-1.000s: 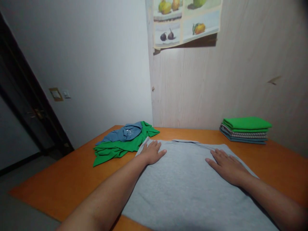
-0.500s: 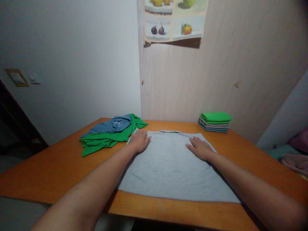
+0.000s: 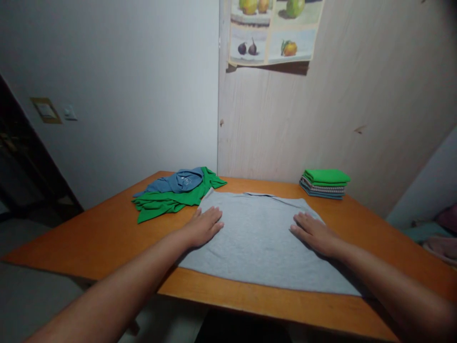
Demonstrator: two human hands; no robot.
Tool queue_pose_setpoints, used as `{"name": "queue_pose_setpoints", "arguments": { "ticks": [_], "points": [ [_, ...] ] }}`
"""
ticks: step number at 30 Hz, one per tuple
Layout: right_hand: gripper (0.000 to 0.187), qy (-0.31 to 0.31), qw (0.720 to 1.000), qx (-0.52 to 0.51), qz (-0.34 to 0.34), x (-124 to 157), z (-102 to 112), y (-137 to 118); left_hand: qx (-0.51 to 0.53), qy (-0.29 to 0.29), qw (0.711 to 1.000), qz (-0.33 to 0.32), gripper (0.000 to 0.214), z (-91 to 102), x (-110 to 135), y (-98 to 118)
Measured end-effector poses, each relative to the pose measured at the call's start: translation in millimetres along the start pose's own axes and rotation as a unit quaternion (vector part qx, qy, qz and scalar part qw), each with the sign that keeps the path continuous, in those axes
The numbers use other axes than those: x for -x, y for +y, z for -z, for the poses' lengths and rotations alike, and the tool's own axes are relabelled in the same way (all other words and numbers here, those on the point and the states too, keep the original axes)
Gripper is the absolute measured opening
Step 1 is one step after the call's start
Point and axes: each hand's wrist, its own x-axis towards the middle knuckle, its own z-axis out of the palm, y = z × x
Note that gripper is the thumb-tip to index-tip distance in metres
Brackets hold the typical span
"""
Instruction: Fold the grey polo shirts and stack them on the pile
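A grey garment (image 3: 259,233) lies spread flat on the orange wooden table (image 3: 107,238). My left hand (image 3: 203,226) rests palm down on the garment's left side, fingers stretched out. My right hand (image 3: 314,232) lies flat on its right side, fingers also extended. Neither hand holds anything.
A loose heap of green cloth (image 3: 166,202) with a blue garment (image 3: 180,181) on top lies at the table's back left. A neat stack of folded clothes (image 3: 324,183), green on top, stands at the back right by the wooden wall. A fruit poster (image 3: 273,31) hangs above.
Both hands have slid back toward me along the grey garment, from near its far edge to its middle. The camera has shifted, too.
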Motion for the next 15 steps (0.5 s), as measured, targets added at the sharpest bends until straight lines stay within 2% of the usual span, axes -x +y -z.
{"name": "queue_pose_setpoints", "arguments": {
  "ticks": [2,5,11,15],
  "points": [
    [0.083,-0.007,1.000,0.009,-0.012,10.6,-7.6,-0.6,-0.020,-0.032,0.999,0.012,0.063,-8.3,9.1,2.0],
    [0.081,-0.011,1.000,0.011,-0.021,17.3,-8.1,-3.0,-0.039,-0.043,0.998,0.029,0.068,-8.6,12.4,0.1],
    [0.078,-0.033,0.999,-0.035,-0.013,21.7,19.2,-6.6,-0.081,-0.069,0.994,0.037,0.071,3.4,5.4,1.4],
    [0.076,-0.014,0.998,-0.049,-0.023,45.8,30.7,-2.1,-0.080,-0.040,0.996,0.003,0.068,5.9,19.5,7.9]
  ]
}}
